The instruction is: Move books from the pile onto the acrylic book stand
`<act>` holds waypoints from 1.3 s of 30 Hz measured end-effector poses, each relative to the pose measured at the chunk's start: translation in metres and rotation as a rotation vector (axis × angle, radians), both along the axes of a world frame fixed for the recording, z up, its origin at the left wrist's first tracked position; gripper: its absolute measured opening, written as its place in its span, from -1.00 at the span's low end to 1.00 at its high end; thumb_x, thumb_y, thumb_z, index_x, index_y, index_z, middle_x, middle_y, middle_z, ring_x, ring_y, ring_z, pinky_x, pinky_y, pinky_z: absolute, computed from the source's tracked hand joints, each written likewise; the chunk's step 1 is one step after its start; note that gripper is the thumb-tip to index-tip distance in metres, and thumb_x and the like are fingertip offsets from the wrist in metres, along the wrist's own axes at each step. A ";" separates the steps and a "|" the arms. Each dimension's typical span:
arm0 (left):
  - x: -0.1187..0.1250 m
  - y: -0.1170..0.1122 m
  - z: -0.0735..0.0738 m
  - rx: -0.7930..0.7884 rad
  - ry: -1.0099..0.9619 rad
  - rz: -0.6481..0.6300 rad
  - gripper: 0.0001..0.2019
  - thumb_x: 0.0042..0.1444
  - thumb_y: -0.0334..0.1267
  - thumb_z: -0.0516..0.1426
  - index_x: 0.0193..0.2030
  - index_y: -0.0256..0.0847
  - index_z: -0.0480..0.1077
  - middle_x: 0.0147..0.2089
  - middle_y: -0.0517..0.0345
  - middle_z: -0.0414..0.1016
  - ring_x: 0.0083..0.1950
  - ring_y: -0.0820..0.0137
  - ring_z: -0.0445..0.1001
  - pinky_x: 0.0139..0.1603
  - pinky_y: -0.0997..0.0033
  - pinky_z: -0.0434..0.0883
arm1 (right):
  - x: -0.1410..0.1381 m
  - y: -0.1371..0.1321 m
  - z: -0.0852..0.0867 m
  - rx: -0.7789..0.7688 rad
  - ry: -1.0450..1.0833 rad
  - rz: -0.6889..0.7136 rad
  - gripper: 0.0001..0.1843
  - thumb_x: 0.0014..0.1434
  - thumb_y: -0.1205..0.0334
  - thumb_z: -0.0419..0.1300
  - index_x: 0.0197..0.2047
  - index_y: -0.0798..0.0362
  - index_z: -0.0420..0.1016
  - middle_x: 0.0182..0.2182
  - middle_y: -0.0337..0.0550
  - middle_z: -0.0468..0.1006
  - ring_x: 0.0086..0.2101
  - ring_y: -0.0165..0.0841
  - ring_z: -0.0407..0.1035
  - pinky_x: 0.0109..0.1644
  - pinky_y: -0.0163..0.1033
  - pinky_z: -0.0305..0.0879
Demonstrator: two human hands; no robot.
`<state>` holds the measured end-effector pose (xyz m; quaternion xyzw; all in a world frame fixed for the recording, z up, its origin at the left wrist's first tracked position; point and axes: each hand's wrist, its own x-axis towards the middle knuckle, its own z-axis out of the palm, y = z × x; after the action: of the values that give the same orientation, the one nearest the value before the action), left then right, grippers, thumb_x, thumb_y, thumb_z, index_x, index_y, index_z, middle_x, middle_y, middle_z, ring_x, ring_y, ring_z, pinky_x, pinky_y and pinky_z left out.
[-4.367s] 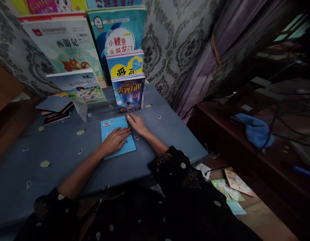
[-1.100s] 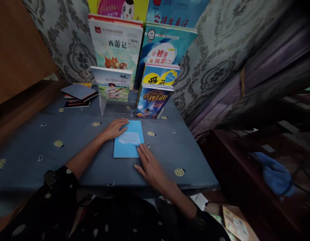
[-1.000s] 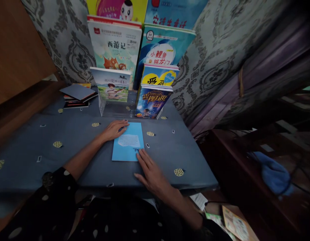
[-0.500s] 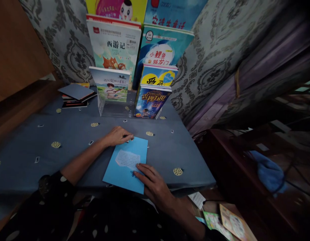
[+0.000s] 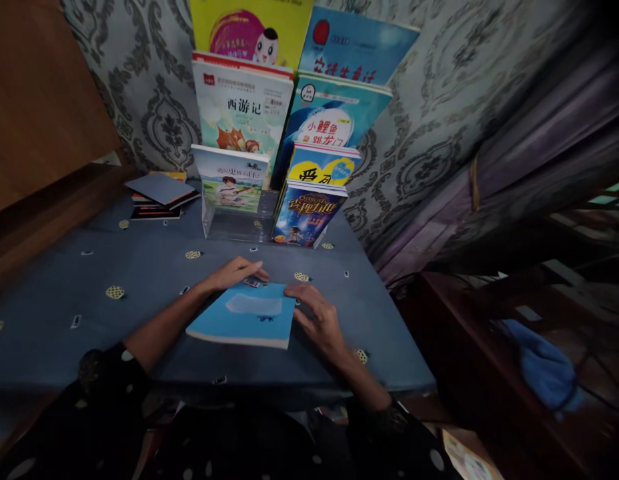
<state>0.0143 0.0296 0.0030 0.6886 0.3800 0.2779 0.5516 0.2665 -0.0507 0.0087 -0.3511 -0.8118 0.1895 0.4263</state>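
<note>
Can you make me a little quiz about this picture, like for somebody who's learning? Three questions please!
1. Pick one. What colour is the book between the left hand and the right hand?
A) red
B) blue
C) yellow

2. True or false? The flat pile of books is to the left of the clear stand.

3. Fill in the blank: The barcode is nearer to the ____ hand.

Key: 1. B; 2. true; 3. left

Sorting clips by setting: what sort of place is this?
Probably a room in a home, though one view can't confirm it. Signs: a grey-blue tablecloth with yellow pineapple prints, a gathered purple curtain, and a pale grey ornate-patterned wall covering.
</note>
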 end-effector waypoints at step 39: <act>-0.023 0.016 -0.029 0.793 0.684 0.432 -0.75 0.30 -0.29 -0.03 -0.02 -0.19 0.43 -0.02 -0.02 0.52 0.03 0.18 0.48 0.10 0.18 0.43 | -0.006 0.078 -0.007 -0.425 -0.220 -0.342 -0.94 0.20 0.26 0.21 -0.23 0.00 0.46 -0.31 -0.16 0.65 -0.30 -0.30 0.53 -0.21 -0.27 0.37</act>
<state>-0.0088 0.0456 -0.0261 0.8004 0.5361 0.2669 0.0266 0.2601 0.0272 0.0013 -0.5828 -0.7243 0.2413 0.2784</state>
